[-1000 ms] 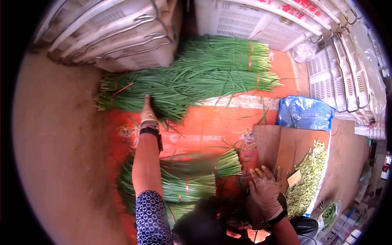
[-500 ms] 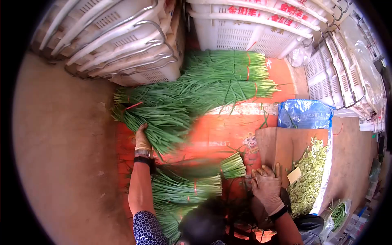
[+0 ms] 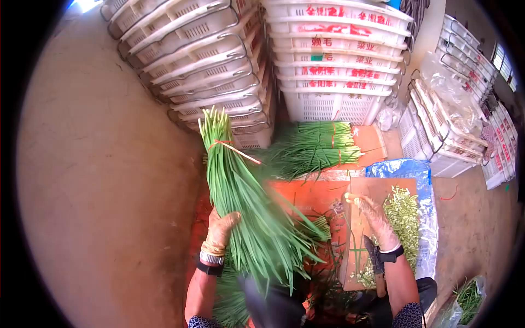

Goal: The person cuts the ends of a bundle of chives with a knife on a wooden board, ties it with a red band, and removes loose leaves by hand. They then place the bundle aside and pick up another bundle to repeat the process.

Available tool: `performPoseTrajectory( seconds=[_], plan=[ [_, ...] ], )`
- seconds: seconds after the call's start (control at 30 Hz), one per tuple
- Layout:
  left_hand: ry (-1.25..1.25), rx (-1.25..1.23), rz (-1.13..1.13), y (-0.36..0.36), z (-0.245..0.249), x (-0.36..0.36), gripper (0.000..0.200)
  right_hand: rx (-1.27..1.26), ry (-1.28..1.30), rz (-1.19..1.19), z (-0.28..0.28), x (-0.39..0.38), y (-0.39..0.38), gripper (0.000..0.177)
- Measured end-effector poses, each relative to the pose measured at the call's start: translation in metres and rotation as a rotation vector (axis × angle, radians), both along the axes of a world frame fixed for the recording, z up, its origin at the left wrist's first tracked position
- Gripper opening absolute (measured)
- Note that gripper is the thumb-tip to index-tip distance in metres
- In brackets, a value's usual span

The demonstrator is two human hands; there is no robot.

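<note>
My left hand (image 3: 221, 229), in a thin glove, is closed around a bunch of green chives (image 3: 235, 191). A red band ties the bunch near its pale stem ends, which point up and away, while the leaves fan out toward me. Over the wooden cutting board (image 3: 358, 218) my right hand (image 3: 374, 216), gloved too, has its fingers stretched out with nothing seen in them. A knife (image 3: 374, 257) with a wooden handle lies on the board beside my right wrist. Chopped pale stem ends (image 3: 402, 210) cover the board's right side.
More tied chives (image 3: 322, 142) lie at the back of the orange sheet (image 3: 295, 191); others (image 3: 235, 298) are near my body. Tall stacks of white crates (image 3: 202, 65) (image 3: 336, 76) stand behind. A blue plastic bag (image 3: 402, 169) lies under the board; a bag of greens (image 3: 467, 298) sits lower right.
My left hand has raised the chive bunch off the pile and turned its stem ends away from me. My right hand has lifted and stretched its fingers. The view has tilted up.
</note>
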State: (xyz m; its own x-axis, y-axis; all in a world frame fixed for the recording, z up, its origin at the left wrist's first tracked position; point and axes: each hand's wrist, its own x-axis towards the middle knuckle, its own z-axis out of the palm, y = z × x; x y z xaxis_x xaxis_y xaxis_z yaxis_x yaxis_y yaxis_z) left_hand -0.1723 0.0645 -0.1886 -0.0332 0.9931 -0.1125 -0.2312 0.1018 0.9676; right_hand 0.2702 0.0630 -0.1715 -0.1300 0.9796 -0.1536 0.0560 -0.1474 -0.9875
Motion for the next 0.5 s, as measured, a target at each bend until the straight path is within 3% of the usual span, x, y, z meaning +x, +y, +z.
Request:
performPoseTrajectory(
  seconds=[0.07,0.17,0.23,0.3,0.37,0.43,0.47,0.5],
  plan=[
    [0.036,0.055,-0.058,-0.033,0.035,0.032,0.061,0.072,0.053,0.059,0.040,0.005,-0.004,0.066],
    [0.125,0.077,-0.215,-0.079,0.051,0.073,0.060,0.179,0.106,0.129,0.099,0.001,-0.023,0.078],
    [0.109,0.078,-0.324,-0.112,0.064,0.108,0.057,0.201,0.149,0.134,0.103,-0.004,-0.033,0.090],
    [0.114,0.029,-0.528,-0.138,0.054,0.131,0.054,0.296,0.422,0.159,0.114,-0.017,-0.043,0.092],
    [0.164,-0.047,-0.701,-0.157,0.053,0.154,0.055,0.147,0.668,0.105,0.093,-0.005,-0.067,0.088],
    [0.402,0.138,-0.796,-0.161,0.078,0.178,0.056,0.249,0.700,-0.082,0.098,0.000,-0.102,0.080],
    [0.678,0.144,-0.949,-0.151,0.087,0.173,0.066,0.283,0.686,-0.136,0.089,0.003,-0.113,0.077],
    [1.158,0.015,-1.135,-0.141,0.108,0.172,0.080,0.310,0.678,-0.187,0.082,0.005,-0.125,0.074]
  ],
)
